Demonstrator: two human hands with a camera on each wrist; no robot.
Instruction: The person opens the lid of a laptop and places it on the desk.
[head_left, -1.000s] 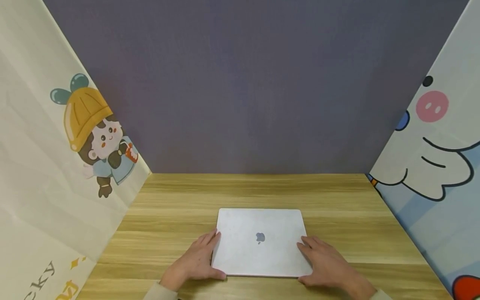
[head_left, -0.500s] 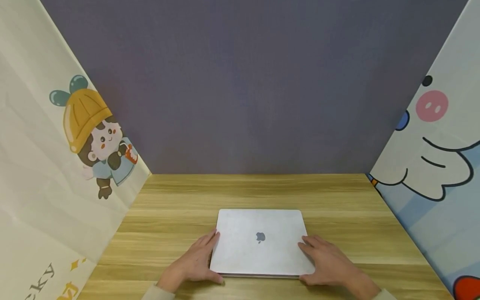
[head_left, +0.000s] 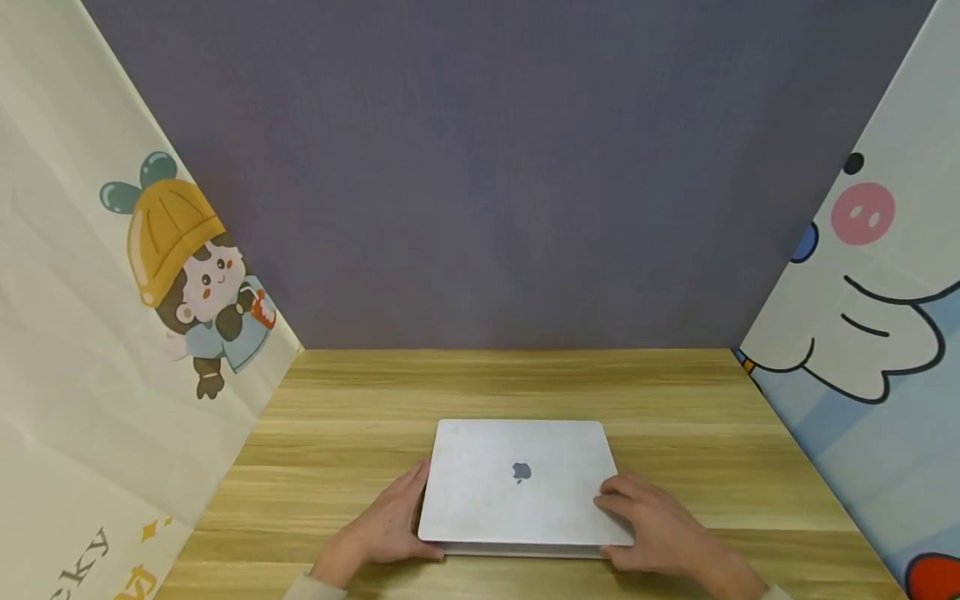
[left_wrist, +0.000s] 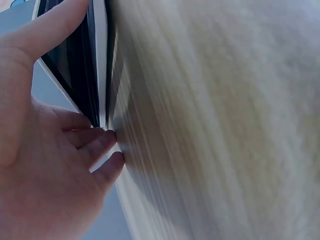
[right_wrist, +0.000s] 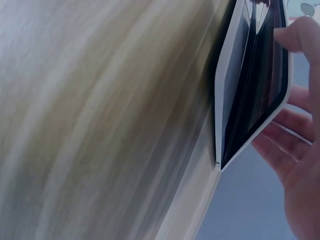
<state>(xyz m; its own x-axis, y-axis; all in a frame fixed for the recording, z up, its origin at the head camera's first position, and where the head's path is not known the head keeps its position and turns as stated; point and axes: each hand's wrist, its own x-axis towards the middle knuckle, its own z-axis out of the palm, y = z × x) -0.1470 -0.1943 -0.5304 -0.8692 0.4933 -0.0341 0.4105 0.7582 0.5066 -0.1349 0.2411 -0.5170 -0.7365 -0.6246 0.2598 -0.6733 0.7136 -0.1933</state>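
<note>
Fingers of right hand [head_left: 660,529] pinch laptop [head_left: 517,551] lid [head_left: 517,508], ajar; fingers of left hand [head_left: 378,525] loosely extended alongside. Apple logo [head_left: 521,472] on lid; "cky" lettering [head_left: 78,570] on wall [head_left: 60,358].

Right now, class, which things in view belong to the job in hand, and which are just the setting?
The job:
- partly opened laptop
- left hand
- right hand
- table beneath

The setting:
- grey wall
- left cartoon panel
- right cartoon panel
</note>
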